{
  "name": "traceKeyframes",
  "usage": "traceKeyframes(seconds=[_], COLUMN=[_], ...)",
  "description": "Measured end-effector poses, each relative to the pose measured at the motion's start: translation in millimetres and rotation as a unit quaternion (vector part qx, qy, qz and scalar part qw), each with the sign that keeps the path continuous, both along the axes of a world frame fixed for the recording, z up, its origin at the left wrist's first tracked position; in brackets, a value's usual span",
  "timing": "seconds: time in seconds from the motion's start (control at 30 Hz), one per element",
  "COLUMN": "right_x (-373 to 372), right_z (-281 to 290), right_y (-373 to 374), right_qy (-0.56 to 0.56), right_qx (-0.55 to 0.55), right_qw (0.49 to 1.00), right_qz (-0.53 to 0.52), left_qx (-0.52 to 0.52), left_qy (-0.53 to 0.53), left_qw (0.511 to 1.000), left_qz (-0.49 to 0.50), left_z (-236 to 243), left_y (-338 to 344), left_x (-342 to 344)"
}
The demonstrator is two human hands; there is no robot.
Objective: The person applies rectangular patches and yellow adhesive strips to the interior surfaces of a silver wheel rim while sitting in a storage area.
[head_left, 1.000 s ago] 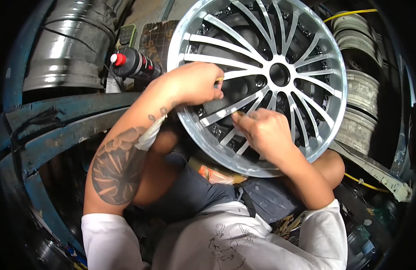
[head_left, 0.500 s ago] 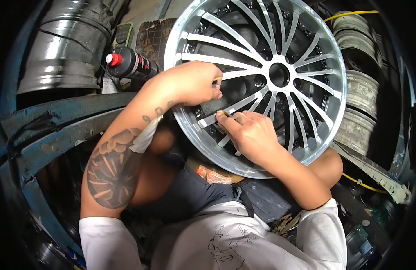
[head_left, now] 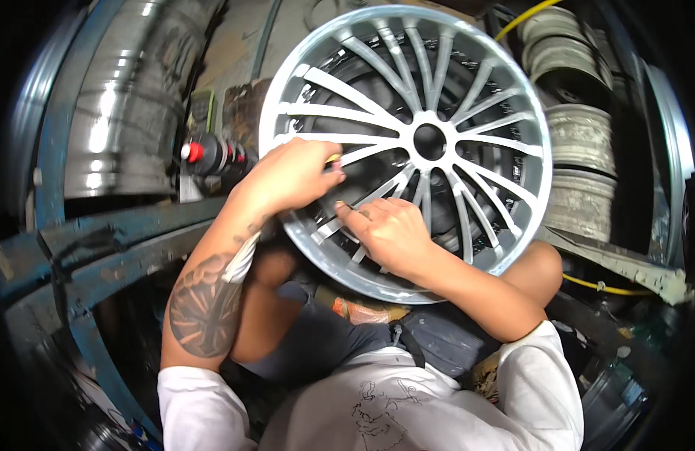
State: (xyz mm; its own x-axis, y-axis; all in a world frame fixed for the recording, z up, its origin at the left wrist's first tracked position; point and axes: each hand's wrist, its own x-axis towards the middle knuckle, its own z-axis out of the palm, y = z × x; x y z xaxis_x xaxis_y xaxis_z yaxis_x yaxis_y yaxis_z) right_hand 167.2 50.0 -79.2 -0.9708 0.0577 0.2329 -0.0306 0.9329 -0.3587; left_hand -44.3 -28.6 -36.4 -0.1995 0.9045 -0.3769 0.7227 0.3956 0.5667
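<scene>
A large multi-spoke car wheel rim [head_left: 430,114] with silver spokes and a dark inside leans face up over my lap. My left hand [head_left: 302,171] is closed at the rim's left side, over the outer ends of the spokes. A bit of a thin yellowish strip [head_left: 333,158] shows at its fingers. Just to the right and nearer to me, my right hand [head_left: 389,231] is closed, its thumb and index finger pinching a small yellow-brown edge over a lower-left spoke. Whether both hands hold one piece, I cannot tell.
A black bottle with a red cap [head_left: 212,155] lies left of the rim. Larger metal rims [head_left: 125,113] stand behind it, by a blue metal frame [head_left: 129,233]. Dull grey rims [head_left: 576,139] are stacked at right. A yellow hose [head_left: 524,19] runs past them.
The view has shifted, so the rim and both hands sit lower and further left in the picture. Both hands keep their grip at the same lower-left spokes.
</scene>
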Motion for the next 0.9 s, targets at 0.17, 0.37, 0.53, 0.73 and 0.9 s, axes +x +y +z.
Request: traceKeyframes(seconds=[0.17, 0.37, 0.53, 0.73, 0.9], right_x=[22.7, 57.0, 55.7, 23.8, 52.3], right_z=[64.3, 58.2, 21.0, 26.8, 2.5], right_y=[35.9, 60.2, 91.2, 156.2, 105.0], right_qy=[0.135, 0.065, 0.032, 0.147, 0.066], right_qx=[-0.075, -0.247, -0.311, -0.184, -0.207], right_qw=[0.988, 0.959, 0.931, 0.951, 0.938], right_qz=[-0.029, -0.121, -0.189, -0.201, -0.269], left_qx=[0.069, 0.133, 0.088, 0.132, 0.063], left_qy=[0.005, -0.190, -0.160, -0.269, -0.332], left_qw=[0.996, 0.973, 0.958, 0.894, 0.882], left_qz=[0.049, -0.009, 0.220, 0.334, 0.330], left_z=[36.4, 44.0, 20.8, 10.0, 63.4], left_y=[-6.6, -5.0, 20.8, 57.2, 76.5], left_x=[5.1, 38.3, 62.0, 7.6, 9.3])
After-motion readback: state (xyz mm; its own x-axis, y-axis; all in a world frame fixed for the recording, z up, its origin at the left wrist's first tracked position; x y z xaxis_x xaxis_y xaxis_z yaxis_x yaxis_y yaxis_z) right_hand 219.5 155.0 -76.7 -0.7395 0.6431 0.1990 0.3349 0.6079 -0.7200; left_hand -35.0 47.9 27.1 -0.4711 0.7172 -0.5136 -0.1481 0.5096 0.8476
